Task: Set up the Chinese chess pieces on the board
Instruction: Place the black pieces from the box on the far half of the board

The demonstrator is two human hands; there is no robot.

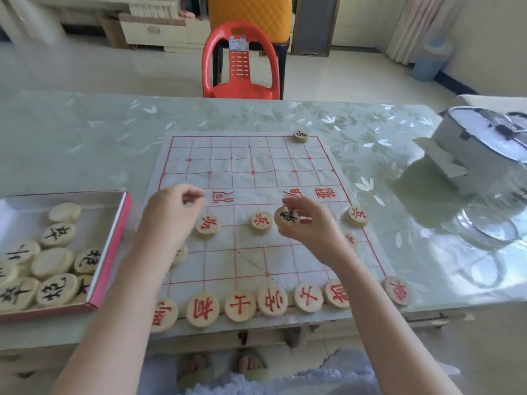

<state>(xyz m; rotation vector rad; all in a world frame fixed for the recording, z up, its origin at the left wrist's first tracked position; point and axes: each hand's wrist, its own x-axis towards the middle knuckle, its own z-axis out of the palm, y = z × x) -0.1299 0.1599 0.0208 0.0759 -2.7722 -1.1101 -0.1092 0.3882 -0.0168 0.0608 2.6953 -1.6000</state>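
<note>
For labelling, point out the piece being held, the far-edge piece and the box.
held piece (287,216): head view, inked face.
far-edge piece (301,136): head view, top face.
box (109,252): head view, red side wall.

pale round wooden chess pieces (261,222), matt; creased white paper-like board sheet (248,172) with red grid; glossy clear table cover (114,129); shiny red moulded plastic chair (241,62); red cardboard box tray (109,252)

One wide-angle camera, worn on the person's head, looks forward and down from the near edge of the table (85,132), close above the board (222,155), its view running out to a chair (241,89) on the far side.
</note>
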